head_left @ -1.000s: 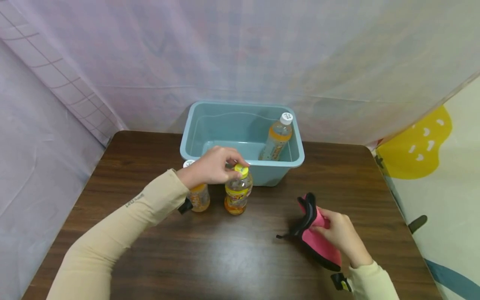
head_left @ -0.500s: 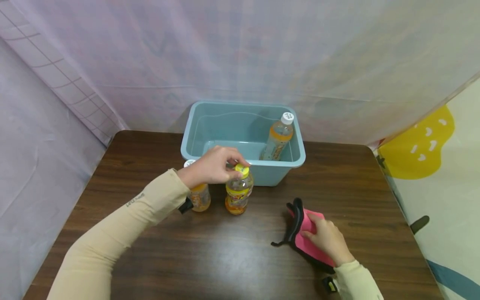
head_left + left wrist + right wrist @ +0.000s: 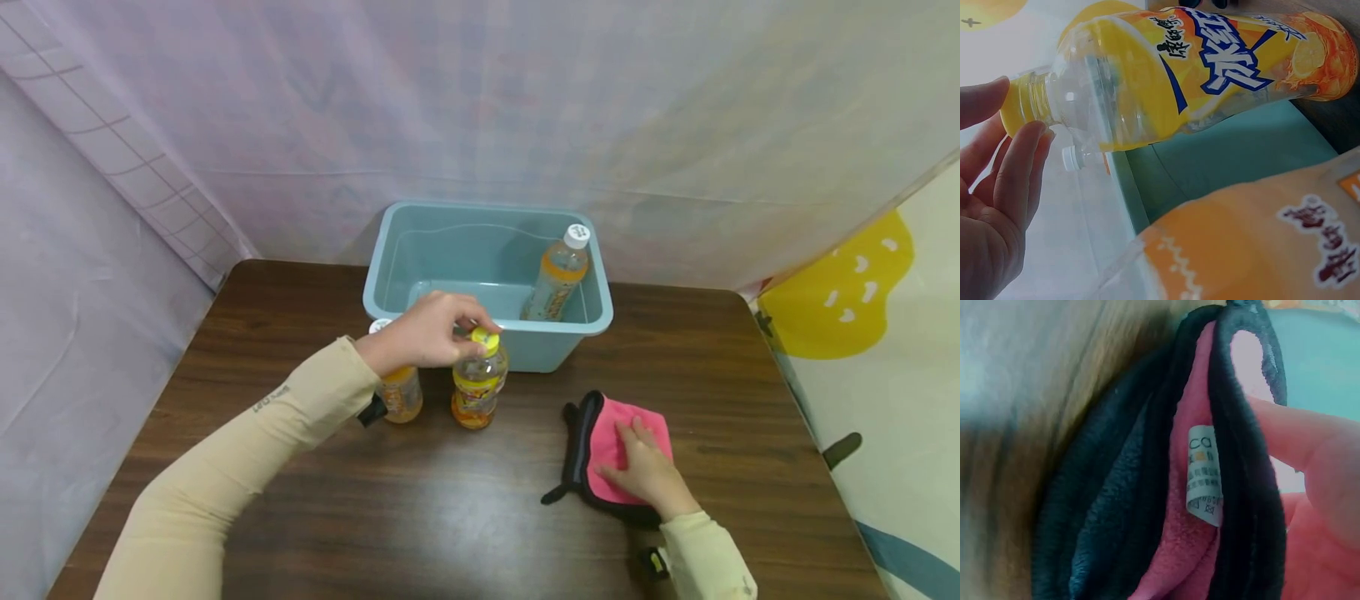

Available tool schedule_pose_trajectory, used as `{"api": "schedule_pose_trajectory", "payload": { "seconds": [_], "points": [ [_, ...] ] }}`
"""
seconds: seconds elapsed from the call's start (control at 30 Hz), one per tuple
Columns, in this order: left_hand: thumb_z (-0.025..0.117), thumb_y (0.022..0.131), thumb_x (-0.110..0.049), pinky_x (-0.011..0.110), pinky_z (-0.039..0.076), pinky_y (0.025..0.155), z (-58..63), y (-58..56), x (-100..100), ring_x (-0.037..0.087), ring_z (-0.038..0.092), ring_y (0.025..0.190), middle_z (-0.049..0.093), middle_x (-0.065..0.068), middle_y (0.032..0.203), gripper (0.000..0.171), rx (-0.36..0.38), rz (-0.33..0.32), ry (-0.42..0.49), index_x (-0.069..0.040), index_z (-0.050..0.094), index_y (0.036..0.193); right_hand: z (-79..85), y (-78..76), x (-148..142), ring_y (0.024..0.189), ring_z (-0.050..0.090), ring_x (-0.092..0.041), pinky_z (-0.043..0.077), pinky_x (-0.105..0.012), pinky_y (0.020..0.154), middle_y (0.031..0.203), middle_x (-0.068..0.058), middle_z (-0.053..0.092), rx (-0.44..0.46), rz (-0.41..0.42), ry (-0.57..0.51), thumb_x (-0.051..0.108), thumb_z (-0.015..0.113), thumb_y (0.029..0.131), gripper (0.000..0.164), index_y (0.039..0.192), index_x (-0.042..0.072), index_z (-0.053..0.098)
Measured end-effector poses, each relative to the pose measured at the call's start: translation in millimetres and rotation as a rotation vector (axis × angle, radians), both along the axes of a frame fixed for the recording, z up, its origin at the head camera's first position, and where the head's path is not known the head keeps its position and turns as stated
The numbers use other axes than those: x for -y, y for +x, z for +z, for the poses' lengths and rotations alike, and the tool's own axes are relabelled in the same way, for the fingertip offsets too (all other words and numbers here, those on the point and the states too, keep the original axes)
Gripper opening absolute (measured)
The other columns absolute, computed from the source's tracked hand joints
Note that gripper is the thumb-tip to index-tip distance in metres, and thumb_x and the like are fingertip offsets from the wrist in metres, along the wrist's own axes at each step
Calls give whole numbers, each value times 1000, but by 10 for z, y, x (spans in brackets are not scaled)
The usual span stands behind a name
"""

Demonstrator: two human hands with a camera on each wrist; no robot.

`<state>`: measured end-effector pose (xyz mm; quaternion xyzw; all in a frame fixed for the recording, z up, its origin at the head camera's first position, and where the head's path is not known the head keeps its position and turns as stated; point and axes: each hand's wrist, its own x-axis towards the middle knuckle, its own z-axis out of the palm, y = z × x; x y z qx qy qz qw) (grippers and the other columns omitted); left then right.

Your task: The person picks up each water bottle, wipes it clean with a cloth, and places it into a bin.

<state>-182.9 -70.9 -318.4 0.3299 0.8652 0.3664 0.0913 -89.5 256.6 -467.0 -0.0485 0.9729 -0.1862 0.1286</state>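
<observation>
In front of the blue plastic tub (image 3: 534, 352), the left hand (image 3: 431, 332) pinches a clear plastic bottle's (image 3: 478, 390) yellow cap (image 3: 487, 339); front-right of the tub, the right hand (image 3: 651, 477), fingers spread, rests on black-edged pink cloth (image 3: 606, 443) — gentle, flat pressure should smooth it best.

I saw a dark brown, wood-grained tabletop (image 3: 337, 517) with a pale, faintly checked fabric curtain (image 3: 480, 100) hanging behind it. On the whitish surface (image 3: 907, 450) to the right, my feed showed a white-flecked yellow shape (image 3: 847, 287) above a curved blue band (image 3: 903, 552).
</observation>
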Motion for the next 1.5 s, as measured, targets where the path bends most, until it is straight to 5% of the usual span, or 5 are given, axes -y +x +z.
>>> {"api": "schedule_pose_trajectory", "payload": {
  "seconds": [0.47, 0.7, 0.9, 1.1, 1.5],
  "points": [
    [68, 79, -7, 14, 50, 71, -3, 2, -2, 20, 59, 92, 61, 2, 96, 21, 5, -10, 15, -8, 68, 100, 18, -48, -57, 127, 21, -50, 34, -63, 90, 138, -37, 20, 65, -9, 21, 40, 68, 77, 84, 133, -11, 32],
    [66, 81, -3, 13, 50, 71, -28, 5, 8, 15, 58, 88, 60, 3, 95, 22, 10, -53, 62, -4, 66, 103, 221, -99, -92, 100, 54, -45, 44, -54, 84, 109, -30, 57, -233, -12, -58, 15, 73, 75, 49, 113, -11, 56],
    [66, 80, -3, 14, 50, 70, -30, 1, 13, 15, 57, 85, 60, 4, 94, 23, -18, -62, 48, -2, 66, 103, 456, -172, -117, 86, 59, -38, 49, -51, 71, 93, -23, 63, -525, 51, -130, 3, 74, 71, 32, 99, -7, 64],
    [67, 80, -5, 12, 49, 69, -23, -12, 35, 14, 57, 85, 61, 5, 96, 23, -101, -102, 25, -2, 66, 103, 782, -290, -56, 79, 58, -30, 50, -47, 67, 88, -16, 64, -656, 111, -161, -1, 75, 69, 30, 97, -3, 65],
    [67, 79, -3, 12, 49, 70, 9, -38, 45, 14, 58, 88, 60, 6, 96, 26, -62, -149, 18, 0, 65, 105, 1176, -734, 218, 85, 56, -24, 48, -42, 72, 92, -10, 62, -702, 222, -212, 6, 74, 74, 29, 101, 0, 66]
  ]
}}
